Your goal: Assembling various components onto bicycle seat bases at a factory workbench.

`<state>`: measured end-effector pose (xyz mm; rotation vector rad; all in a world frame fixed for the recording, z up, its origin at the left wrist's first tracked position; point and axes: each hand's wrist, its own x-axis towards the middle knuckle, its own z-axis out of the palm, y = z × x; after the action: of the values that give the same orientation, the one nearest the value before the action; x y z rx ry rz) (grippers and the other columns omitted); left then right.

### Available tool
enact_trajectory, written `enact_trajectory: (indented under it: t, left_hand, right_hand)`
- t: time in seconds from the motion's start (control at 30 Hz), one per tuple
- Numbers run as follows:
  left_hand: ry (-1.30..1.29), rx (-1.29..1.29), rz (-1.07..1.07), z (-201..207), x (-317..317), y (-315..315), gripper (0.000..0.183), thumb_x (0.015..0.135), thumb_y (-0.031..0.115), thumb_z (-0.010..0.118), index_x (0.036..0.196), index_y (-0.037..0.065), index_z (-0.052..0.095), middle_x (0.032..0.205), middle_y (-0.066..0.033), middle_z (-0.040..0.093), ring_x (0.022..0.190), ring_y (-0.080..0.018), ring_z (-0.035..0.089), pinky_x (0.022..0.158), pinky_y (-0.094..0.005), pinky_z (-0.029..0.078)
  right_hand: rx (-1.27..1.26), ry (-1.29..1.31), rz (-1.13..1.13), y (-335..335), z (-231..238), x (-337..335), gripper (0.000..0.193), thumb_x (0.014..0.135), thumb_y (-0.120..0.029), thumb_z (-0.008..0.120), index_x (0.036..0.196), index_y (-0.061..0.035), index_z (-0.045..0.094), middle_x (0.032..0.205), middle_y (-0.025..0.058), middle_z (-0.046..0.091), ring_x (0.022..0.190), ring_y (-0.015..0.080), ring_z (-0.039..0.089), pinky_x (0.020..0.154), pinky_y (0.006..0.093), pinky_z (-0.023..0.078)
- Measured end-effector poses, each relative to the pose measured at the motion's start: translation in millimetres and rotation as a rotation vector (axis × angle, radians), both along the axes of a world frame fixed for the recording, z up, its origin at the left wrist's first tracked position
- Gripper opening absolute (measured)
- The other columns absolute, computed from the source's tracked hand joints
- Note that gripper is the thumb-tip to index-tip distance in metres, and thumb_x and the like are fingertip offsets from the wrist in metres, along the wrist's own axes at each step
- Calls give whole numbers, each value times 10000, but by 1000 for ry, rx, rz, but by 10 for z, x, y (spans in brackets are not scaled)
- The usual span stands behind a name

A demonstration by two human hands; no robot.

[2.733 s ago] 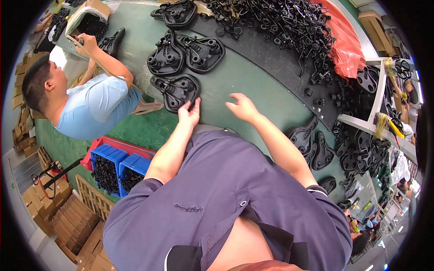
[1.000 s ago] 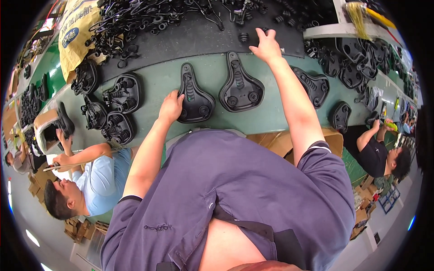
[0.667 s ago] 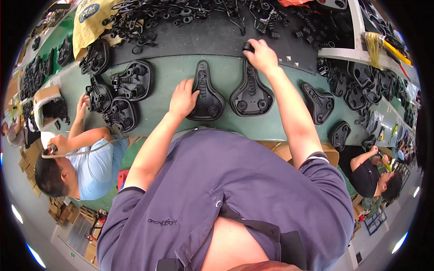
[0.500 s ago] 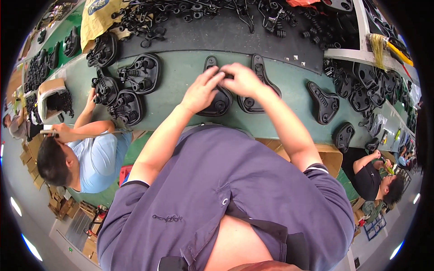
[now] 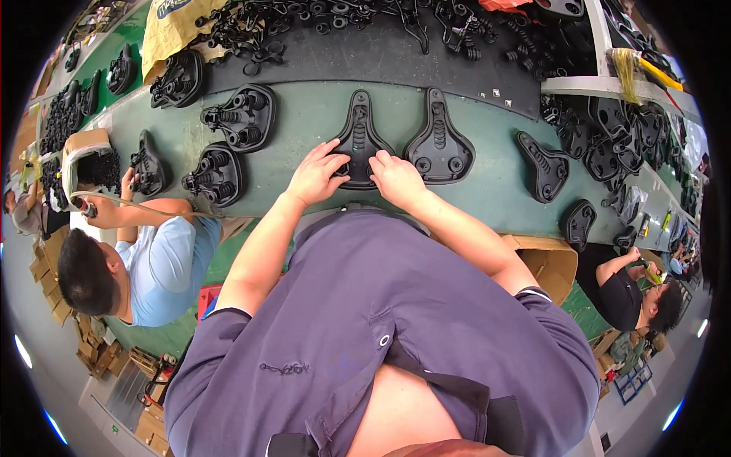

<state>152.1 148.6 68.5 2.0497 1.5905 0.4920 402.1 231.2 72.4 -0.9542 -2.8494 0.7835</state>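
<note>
Left hand [image 5: 317, 175] and right hand [image 5: 397, 180] touched the bike seat [image 5: 358, 148], apparently a fitting step; fingers bent, grasp impossible to tell; the next move likely called for steady pressing.

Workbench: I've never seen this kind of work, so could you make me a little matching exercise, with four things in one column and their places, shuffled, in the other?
Things
1. Left hand
2. Black mat
3. Yellow strands
4. Right hand

Places
A. Hanging at a white metal bar on the right
B. At the right side of the black seat between the hands
C. Under the loose black parts
D. At the left side of that same seat

Right pairs: 1-D, 2-C, 3-A, 4-B
</note>
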Motion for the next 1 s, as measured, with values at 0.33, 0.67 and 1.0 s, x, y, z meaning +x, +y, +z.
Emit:
enact_trajectory:
  t: [0.33, 0.67, 1.0]
  left_hand:
    - [95, -30, -154, 2, -108, -44, 426, 834, 238, 835, 1217, 121, 691, 1397, -35, 668, 1513, -290, 439, 1262, -516, 367]
    - [133, 168, 143, -25, -446, 731, 478, 859, 259, 808, 1264, 57, 654, 1430, -174, 619, 1363, -356, 567, 1167, -505, 443]
    - [495, -402, 888, -508, -1933, 2241, 724, 881, 320, 804, 1467, 99, 441, 1409, -287, 558, 1278, -516, 585, 1072, -524, 528]
  right_hand:
    - [206, 30, 177, -126, -186, -41, 131, 855, -187, 659, 942, -90, 655, 984, 65, 592, 813, 235, 675, 712, 398, 578]
    - [342, -59, -87, 860, 33, 222, 289, 847, -263, 748, 1043, -52, 731, 1214, 132, 675, 1195, 372, 609, 1053, 499, 479]
    - [-66, -239, -645, 1726, -32, 965, 289, 883, -248, 744, 1060, -20, 760, 1139, 181, 738, 1113, 388, 688, 992, 496, 551]
